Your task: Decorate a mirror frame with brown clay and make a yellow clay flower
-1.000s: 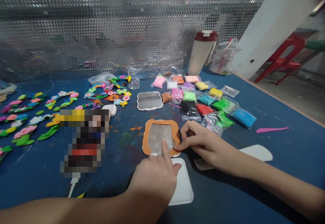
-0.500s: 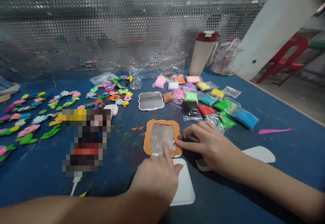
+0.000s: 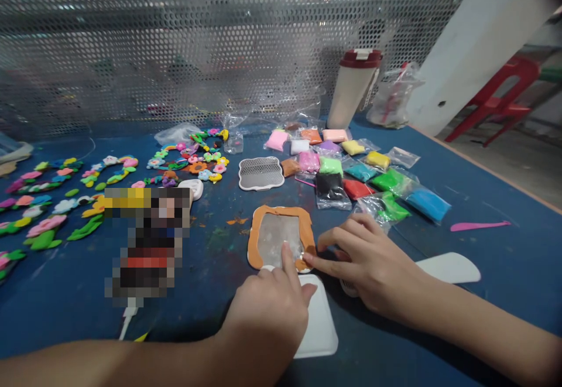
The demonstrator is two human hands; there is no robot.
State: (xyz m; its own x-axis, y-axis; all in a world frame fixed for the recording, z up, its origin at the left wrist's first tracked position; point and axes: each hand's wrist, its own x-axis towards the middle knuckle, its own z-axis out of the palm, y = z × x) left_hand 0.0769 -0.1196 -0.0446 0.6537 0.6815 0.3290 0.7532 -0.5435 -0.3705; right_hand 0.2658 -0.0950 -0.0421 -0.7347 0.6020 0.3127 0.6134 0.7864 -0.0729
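Note:
A small mirror [image 3: 277, 235] lies flat, its border covered with a band of orange-brown clay [image 3: 255, 240]. The clay reaches round the top and both sides; my left hand partly hides the bottom edge. My left hand [image 3: 270, 311] rests its outstretched index fingertip on the lower part of the glass, its other fingers curled and its thumb apart. On the lower right of the clay band, my right hand [image 3: 366, 255] presses its index fingertip, fingers spread and holding nothing. Under the left hand sits a white flat panel [image 3: 318, 322], touching the mirror's lower edge.
Bagged coloured clay [image 3: 330, 188] and a second mirror [image 3: 261, 173] lie beyond. Clay-decorated pieces [image 3: 112, 170] and a blurred phone [image 3: 153, 240] with a cable are leftward. A white comb [image 3: 452, 267], pink tool [image 3: 478, 226] and tumbler [image 3: 353, 91] are on the right.
My right index fingertip has slid a little down the right side of the clay band towards the lower corner. My left hand has stayed in place on the glass.

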